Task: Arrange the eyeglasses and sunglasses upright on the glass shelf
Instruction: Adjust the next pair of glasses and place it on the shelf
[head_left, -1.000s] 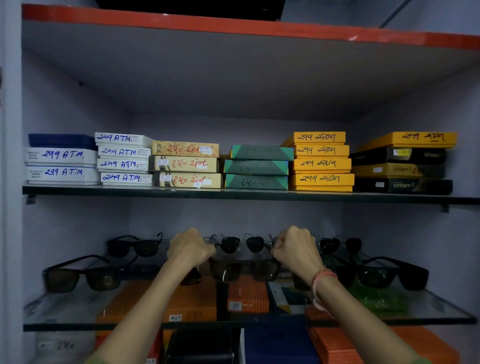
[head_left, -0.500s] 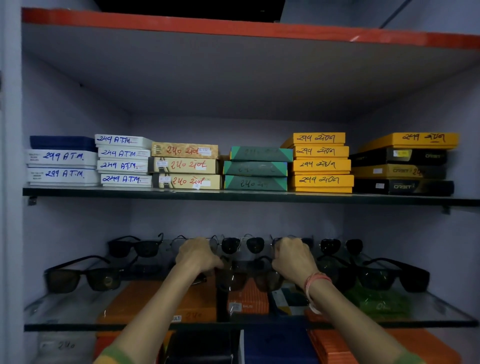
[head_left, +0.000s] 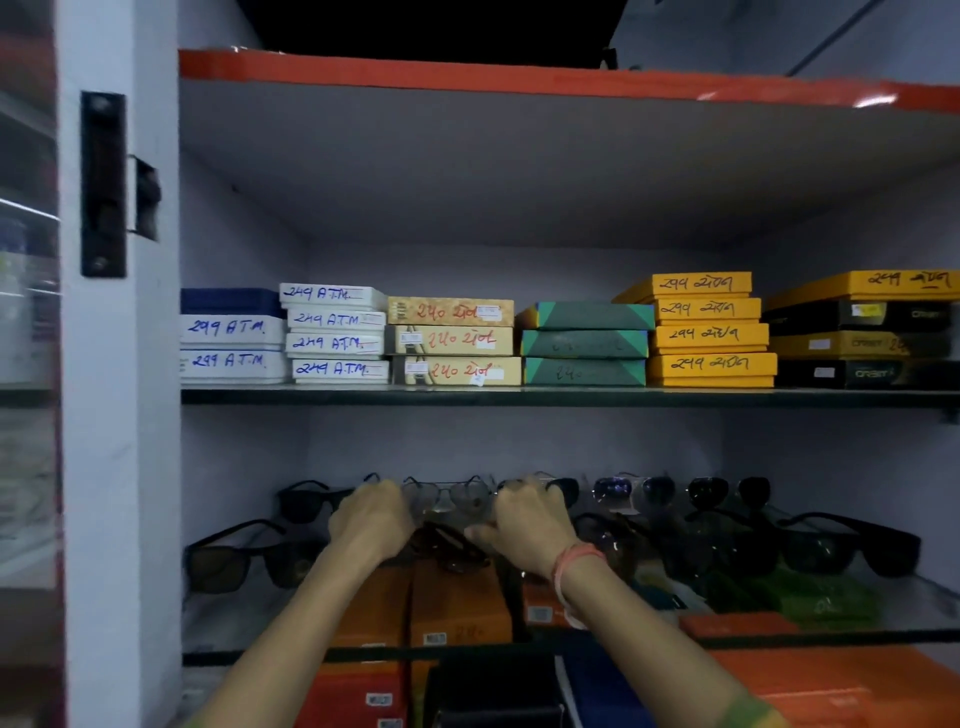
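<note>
Both my hands reach onto the glass shelf (head_left: 234, 618). My left hand (head_left: 371, 522) and my right hand (head_left: 524, 527) are curled shut at the two ends of a brown-lensed pair of sunglasses (head_left: 447, 551), which sits low between them. Just behind the hands, a thin metal-framed pair (head_left: 447, 496) stands upright in the back row. That row also holds a black pair (head_left: 311, 501) and several dark round pairs (head_left: 727, 488). Large black sunglasses stand in front at the left (head_left: 244, 564) and at the right (head_left: 852, 545).
The shelf above carries stacks of labelled boxes: white (head_left: 332, 332), tan (head_left: 452, 340), green (head_left: 584, 343), yellow (head_left: 711, 332). Orange boxes (head_left: 457, 603) show through the glass from below. The cabinet's left post (head_left: 119, 415) has a black hinge plate (head_left: 103, 184).
My hands and the brown sunglasses have shifted left along the shelf, from in front of the dark round pair to the thin-framed pair. My view has turned, and the left post now shows.
</note>
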